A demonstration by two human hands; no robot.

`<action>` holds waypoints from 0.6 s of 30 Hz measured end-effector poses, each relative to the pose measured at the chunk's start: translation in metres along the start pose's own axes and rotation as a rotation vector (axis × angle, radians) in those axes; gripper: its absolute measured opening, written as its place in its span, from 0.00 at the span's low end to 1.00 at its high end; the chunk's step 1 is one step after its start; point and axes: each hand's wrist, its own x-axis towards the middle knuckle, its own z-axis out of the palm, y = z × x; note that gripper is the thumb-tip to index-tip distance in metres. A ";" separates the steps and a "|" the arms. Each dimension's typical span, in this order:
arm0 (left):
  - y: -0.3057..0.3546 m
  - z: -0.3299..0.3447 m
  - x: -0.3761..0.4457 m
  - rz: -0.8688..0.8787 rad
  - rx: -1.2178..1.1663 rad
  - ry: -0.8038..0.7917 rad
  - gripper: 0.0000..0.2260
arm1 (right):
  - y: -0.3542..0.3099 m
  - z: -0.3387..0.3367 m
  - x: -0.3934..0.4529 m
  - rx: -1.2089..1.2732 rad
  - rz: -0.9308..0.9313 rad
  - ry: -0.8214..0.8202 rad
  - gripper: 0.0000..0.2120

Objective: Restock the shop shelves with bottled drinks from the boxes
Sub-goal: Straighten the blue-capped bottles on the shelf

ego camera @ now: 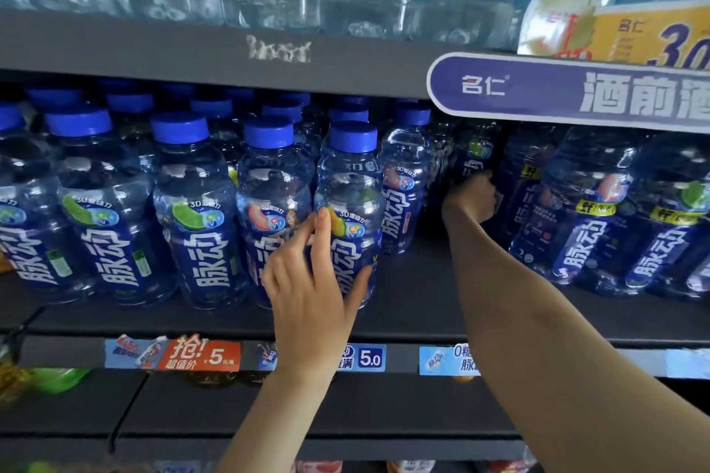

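The left hand (311, 273) wraps a blue-capped drink bottle (351, 211) at its label, thumb on the right side, fingers across the front; the bottle stands at the front of the middle shelf (403, 315), touching its neighbours to the left; full and smooth, it likely feels heavy and slippery, so the waist is the surest hold; the right hand (470, 198), arm stretched deep and to the right, grips a shadowed bottle (474, 161) behind the row

Open gap on the shelf (415, 280) between the bottles (192, 211) left and the bigger bottles (584, 211) right — sign (576, 92) overhanging above, low headroom.
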 end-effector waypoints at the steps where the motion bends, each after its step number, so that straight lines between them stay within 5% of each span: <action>1: -0.001 0.001 0.000 0.000 -0.003 0.004 0.32 | 0.001 0.000 -0.002 0.006 0.000 -0.001 0.19; 18: 0.002 -0.004 0.001 -0.003 0.010 -0.036 0.32 | 0.049 -0.067 -0.110 0.094 -0.133 -0.032 0.29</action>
